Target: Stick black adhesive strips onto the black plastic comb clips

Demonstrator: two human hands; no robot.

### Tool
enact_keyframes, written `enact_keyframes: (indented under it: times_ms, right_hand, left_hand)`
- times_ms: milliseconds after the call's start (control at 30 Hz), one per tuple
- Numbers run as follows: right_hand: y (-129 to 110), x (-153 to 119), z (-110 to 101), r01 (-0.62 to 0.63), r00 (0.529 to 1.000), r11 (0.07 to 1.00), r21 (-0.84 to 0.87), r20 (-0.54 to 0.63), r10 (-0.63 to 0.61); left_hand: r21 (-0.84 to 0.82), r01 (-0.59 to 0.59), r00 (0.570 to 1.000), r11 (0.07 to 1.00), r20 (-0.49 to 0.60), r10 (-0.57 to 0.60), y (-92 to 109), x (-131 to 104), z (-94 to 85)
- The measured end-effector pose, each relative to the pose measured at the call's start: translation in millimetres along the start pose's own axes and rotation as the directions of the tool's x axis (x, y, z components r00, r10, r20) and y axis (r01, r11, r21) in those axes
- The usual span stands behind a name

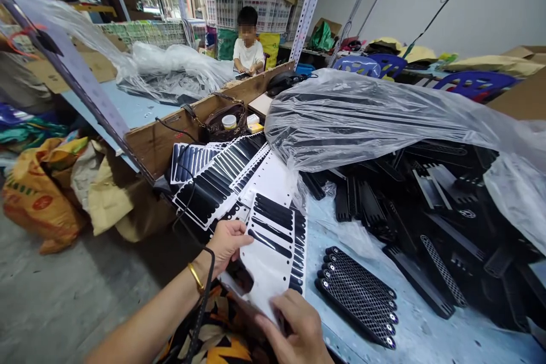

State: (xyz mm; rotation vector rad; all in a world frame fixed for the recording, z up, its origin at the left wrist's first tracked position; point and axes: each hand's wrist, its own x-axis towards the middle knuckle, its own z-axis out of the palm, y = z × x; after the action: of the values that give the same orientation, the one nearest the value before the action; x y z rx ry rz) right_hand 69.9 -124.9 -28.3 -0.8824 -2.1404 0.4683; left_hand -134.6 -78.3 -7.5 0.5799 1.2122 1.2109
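My left hand (228, 244), with a gold bangle on the wrist, pinches the left edge of a white sticker sheet (267, 264). Long glossy black strips remain across the sheet's upper part; its lower part is bare white and curls. At the lower end, the fingers of my right hand (294, 324) are closed on the sheet, and their tips are partly hidden. Beneath and beyond lie more sticker sheets (226, 176) with black strips, fanned out in a pile. To the right of my hands, several black mesh-patterned bars (358, 296) rest side by side on the blue tabletop.
Loose black plastic parts (443, 227) heap up at the right, partly under clear plastic film (384, 119). A wooden board (149, 151) edges the table at the back left. A person (248, 48) sits beyond it. Sacks (46, 193) stand on the floor at left.
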Motion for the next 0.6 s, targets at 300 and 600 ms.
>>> enact_keyframes:
  times_ms: [300,600]
  right_hand:
    - [2,54,-17,-0.288,0.944,0.919,0.269,-0.084,0.321]
    - [1,50,-9,-0.083,0.976,0.995,0.055,-0.195,0.093]
  left_hand:
    - [-0.067,0.047,0.982,0.997,0.185,-0.034,20,-28,26.7]
    - [0.123,-0.100,0.981,0.987,0.180,0.077,13,-30,27.7]
